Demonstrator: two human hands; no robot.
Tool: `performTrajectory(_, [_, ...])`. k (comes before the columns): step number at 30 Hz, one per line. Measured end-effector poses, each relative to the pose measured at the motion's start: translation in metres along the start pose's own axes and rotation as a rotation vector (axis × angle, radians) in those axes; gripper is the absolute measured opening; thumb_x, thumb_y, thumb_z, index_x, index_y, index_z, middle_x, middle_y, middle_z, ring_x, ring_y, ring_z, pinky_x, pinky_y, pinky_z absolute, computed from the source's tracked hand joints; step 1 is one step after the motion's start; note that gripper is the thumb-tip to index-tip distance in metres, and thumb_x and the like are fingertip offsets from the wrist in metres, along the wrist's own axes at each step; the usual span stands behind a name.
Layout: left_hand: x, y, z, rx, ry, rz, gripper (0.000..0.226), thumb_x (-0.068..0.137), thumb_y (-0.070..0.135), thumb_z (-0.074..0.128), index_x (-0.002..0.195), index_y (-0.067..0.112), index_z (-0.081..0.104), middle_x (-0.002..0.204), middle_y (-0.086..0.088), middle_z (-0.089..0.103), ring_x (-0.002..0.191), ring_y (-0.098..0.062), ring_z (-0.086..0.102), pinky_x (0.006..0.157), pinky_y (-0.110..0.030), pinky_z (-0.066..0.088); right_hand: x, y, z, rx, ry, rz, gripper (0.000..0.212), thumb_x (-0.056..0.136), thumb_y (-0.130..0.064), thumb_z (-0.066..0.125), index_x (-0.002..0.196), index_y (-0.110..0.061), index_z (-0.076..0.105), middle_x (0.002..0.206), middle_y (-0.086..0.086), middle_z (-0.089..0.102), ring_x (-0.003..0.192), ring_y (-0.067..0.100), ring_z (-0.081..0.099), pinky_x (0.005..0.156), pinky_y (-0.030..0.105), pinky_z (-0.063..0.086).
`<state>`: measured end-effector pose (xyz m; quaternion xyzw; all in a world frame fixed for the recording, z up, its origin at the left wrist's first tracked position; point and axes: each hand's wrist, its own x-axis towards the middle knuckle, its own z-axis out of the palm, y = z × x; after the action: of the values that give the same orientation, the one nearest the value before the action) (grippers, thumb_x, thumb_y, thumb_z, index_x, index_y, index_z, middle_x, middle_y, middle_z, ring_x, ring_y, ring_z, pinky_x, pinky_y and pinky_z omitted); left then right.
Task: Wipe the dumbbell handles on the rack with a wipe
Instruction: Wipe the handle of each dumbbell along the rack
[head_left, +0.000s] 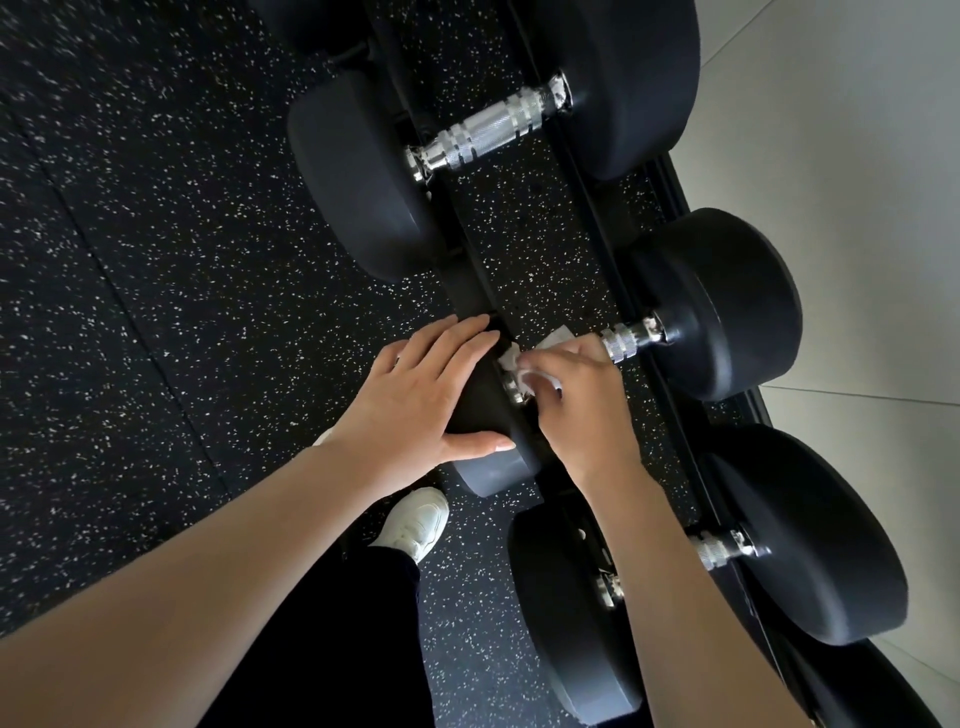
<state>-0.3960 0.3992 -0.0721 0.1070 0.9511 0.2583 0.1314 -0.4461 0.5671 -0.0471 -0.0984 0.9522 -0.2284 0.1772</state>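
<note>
A black speckled rubber floor (156, 260) filled the left of the view, with a pale tiled wall (857, 156) along the right. Between them ran the black dumbbell rack (470, 280), its two rails crossing the frame from top centre to bottom right. Three black dumbbells lay across the rails. The far dumbbell (363, 182) sat toward the rack's upper end, its knurled chrome handle (488, 130) fully exposed. The middle dumbbell (727, 306) lay at the rack's midpoint, and the near dumbbell (810, 535) rested toward the lower end, only the right stub of its handle showing past a forearm.

The left hand (421, 395) lay flat, fingers straight and together, on the left head of the middle dumbbell, thumb spread along its lower edge. The right hand (576, 400) was curled round that dumbbell's handle with a crumpled white wipe (524, 364) pressed against it, the wipe bunched at the handle's left end beside the left fingertips. The handle's bare right end (623, 343) stuck out beyond the right fingers.

Below the left wrist, a white shoe (415, 519) and a dark trouser leg (337, 623) stood on the floor just beside the rack's front rail.
</note>
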Motion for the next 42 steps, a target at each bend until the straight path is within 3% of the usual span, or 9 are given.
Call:
performTrajectory(5, [0.001,0.003,-0.013,0.038,-0.096,-0.004,0.095,0.074,0.079,0.027,0.147,0.017,0.031,0.153,0.004,0.030,0.138,-0.021,0.031,0.105,-0.042,0.036,-0.004,0.012,-0.010,-0.003,0.292,0.023,0.024,0.078,0.005,0.068,0.099,-0.006,0.071,0.089,-0.002,0.054,0.089,0.022,0.061,0.077,0.026,0.052])
performTrajectory(9, [0.006,0.012,-0.035,0.081,-0.185,-0.002,0.100,0.073,0.081,0.019,0.149,0.018,0.026,0.155,0.000,0.027,0.139,-0.023,0.031,0.106,-0.043,0.035,-0.004,0.013,-0.021,0.083,0.304,0.189,0.023,0.081,0.003,0.066,0.102,-0.006,0.070,0.099,0.006,0.069,0.101,0.023,0.059,0.082,0.019,0.043])
performTrajectory(12, [0.016,0.015,-0.062,0.113,-0.154,0.019,0.086,0.083,0.072,0.029,0.147,0.014,0.032,0.151,-0.004,0.034,0.136,-0.026,0.036,0.103,-0.046,0.038,-0.005,-0.001,-0.029,0.340,0.269,0.461,0.020,0.085,-0.003,0.064,0.102,-0.012,0.070,0.105,0.002,0.066,0.095,0.013,0.058,0.087,0.016,0.043])
performTrajectory(14, [0.027,0.013,-0.080,0.138,-0.080,0.051,0.075,0.085,0.060,0.040,0.143,0.011,0.040,0.147,-0.007,0.040,0.132,-0.028,0.041,0.101,-0.048,0.040,-0.003,-0.012,-0.032,0.563,0.323,0.579,0.017,0.084,-0.004,0.065,0.094,-0.017,0.070,0.101,-0.001,0.069,0.095,0.013,0.062,0.092,0.027,0.049])
performTrajectory(21, [0.062,-0.037,-0.125,0.234,0.014,0.018,0.064,0.085,0.049,0.051,0.135,0.009,0.048,0.138,-0.009,0.048,0.125,-0.030,0.046,0.093,-0.049,0.045,0.031,-0.059,-0.030,0.909,0.393,0.614,0.026,0.086,0.000,0.061,0.094,-0.024,0.067,0.099,-0.007,0.068,0.096,0.009,0.064,0.081,0.018,0.052])
performTrajectory(26, [0.083,-0.089,-0.142,0.270,-0.040,-0.017,0.072,0.082,0.055,0.052,0.138,0.009,0.045,0.142,-0.010,0.044,0.130,-0.032,0.041,0.097,-0.051,0.040,0.084,-0.093,-0.019,0.881,0.544,0.653,0.023,0.087,-0.004,0.060,0.100,-0.021,0.068,0.100,-0.005,0.068,0.095,0.008,0.064,0.080,0.013,0.049])
performTrajectory(32, [0.109,-0.130,-0.154,0.252,-0.170,0.016,0.093,0.079,0.076,0.027,0.139,0.007,0.043,0.141,-0.012,0.045,0.127,-0.033,0.045,0.095,-0.051,0.043,0.160,-0.121,-0.011,0.925,0.881,0.821,0.020,0.088,-0.001,0.060,0.104,-0.012,0.066,0.107,0.003,0.065,0.098,0.012,0.061,0.067,-0.001,0.045])
performTrajectory(37, [0.120,-0.147,-0.145,0.154,-0.237,0.057,0.098,0.074,0.080,0.022,0.145,0.014,0.033,0.148,-0.007,0.037,0.131,-0.029,0.041,0.099,-0.048,0.040,0.203,-0.122,0.000,0.925,1.157,0.982,0.019,0.085,-0.001,0.064,0.091,-0.018,0.064,0.109,0.007,0.065,0.098,0.015,0.062,0.071,0.009,0.049])
performTrajectory(42, [0.121,-0.155,-0.136,0.056,-0.234,0.053,0.097,0.070,0.083,0.022,0.147,0.023,0.021,0.153,-0.001,0.024,0.136,-0.026,0.032,0.101,-0.048,0.039,0.217,-0.120,0.007,0.846,1.187,0.941,0.017,0.076,-0.002,0.073,0.085,-0.014,0.065,0.106,0.007,0.063,0.080,0.001,0.057,0.062,0.008,0.047])
